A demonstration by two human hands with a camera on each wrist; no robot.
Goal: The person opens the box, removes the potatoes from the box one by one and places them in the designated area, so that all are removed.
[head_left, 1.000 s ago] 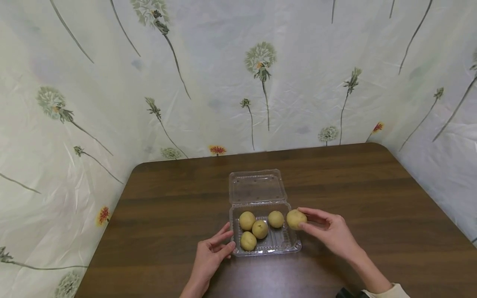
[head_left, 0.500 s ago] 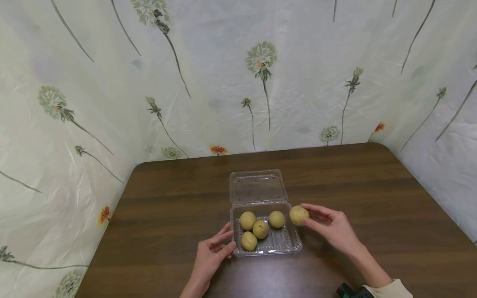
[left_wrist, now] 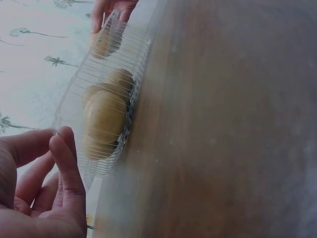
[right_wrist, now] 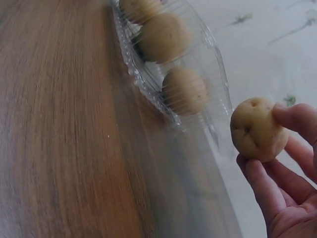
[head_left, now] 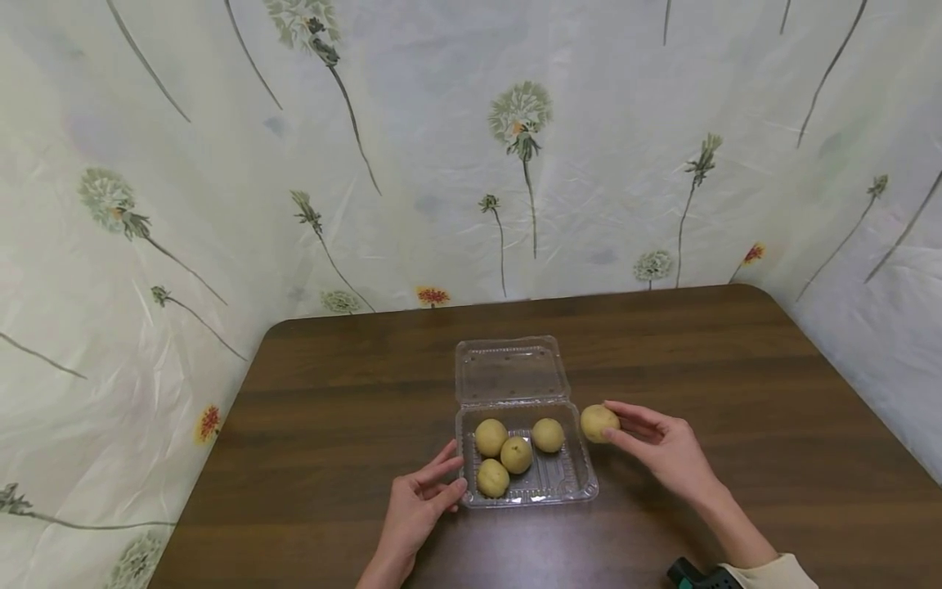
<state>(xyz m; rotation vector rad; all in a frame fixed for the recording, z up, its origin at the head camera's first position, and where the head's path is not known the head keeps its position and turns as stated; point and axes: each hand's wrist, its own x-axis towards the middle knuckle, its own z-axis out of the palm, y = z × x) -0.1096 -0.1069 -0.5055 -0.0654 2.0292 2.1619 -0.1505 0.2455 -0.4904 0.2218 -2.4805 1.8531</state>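
A clear plastic clamshell container point(head_left: 545, 497) lies on the table with its lid point(head_left: 511, 372) folded back. Several round yellowish potatoes sit inside: three grouped at the left, plus one potato point(head_left: 548, 435) near the right wall. At the container's left rim my left hand point(head_left: 415, 503) pinches the edge between thumb and fingers, as the left wrist view confirms. My right hand point(head_left: 666, 450) holds another potato point(right_wrist: 257, 130) by thumb and fingertips. That potato point(head_left: 599, 424) is just outside the right rim, raised above the table. Small dark eyes show on its skin in the right wrist view.
The brown wood-grain table point(head_left: 353, 384) extends around the container, with rounded far corners. A pale curtain point(head_left: 412, 147) printed with dandelions hangs behind and at both sides. A dark wrist device point(head_left: 702, 575) and a cream sleeve point(head_left: 773, 573) show at the lower right.
My right hand has carried the potato rightward and slightly away, from over the container's right rim to outside it. The left hand stays on the left rim.
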